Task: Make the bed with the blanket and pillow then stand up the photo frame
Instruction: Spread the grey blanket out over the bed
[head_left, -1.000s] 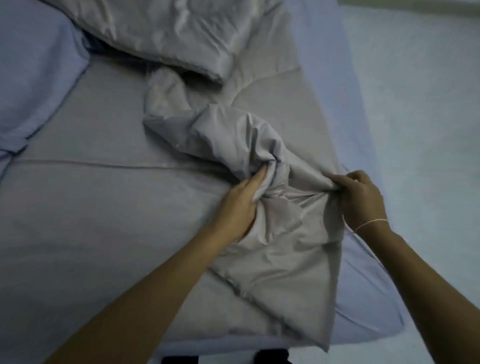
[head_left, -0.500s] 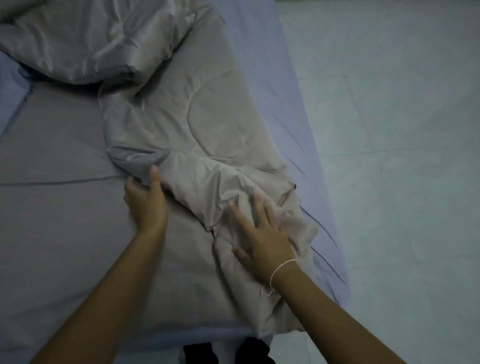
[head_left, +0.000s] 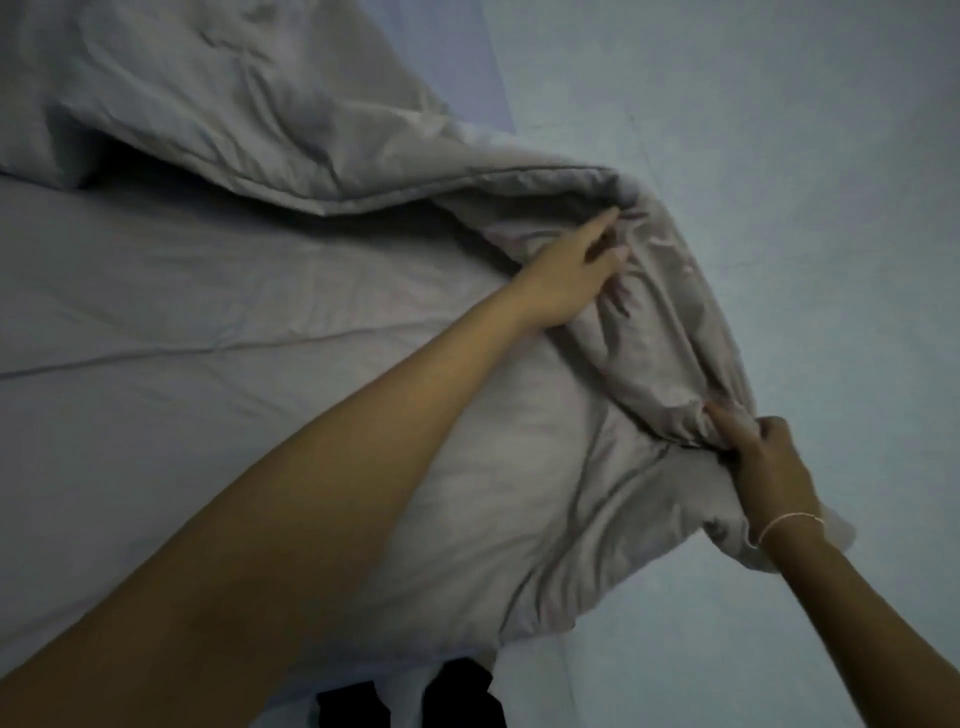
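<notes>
Early in the task, by my read — the blanket (head_left: 322, 119) is not spread yet, it lies bunched and folded back on itself along the right side of the bed (head_left: 156, 322), with one thick fold piled beyond the left hand's fingertips and a twisted run of cloth stretching from there down to the right hand. Left hand (head_left: 566, 280) reaches forward, fingers fairly straight and slightly spread, tips touching the gathered edge of the blanket; whether they hook under the fold I cannot tell. Right hand (head_left: 763, 457) has its fingers curled, pinching a bunched corner of the blanket at the bed's near right edge, a thin bracelet (head_left: 789, 522) on that wrist. Between the two hands the cloth is ridged and wrinkled, partly hanging over the bed edge toward the floor (head_left: 779, 156). Left of the left fingers the bed surface is a flatter sheet with long creases. Still to do, judging from this — pull the blanket flat and square across the bed, place the pillow, stand up the photo frame; neither pillow nor frame is in view. Blanket looks grey, smooth, lightly padded, with a stitched hem, soft and floppy.
</notes>
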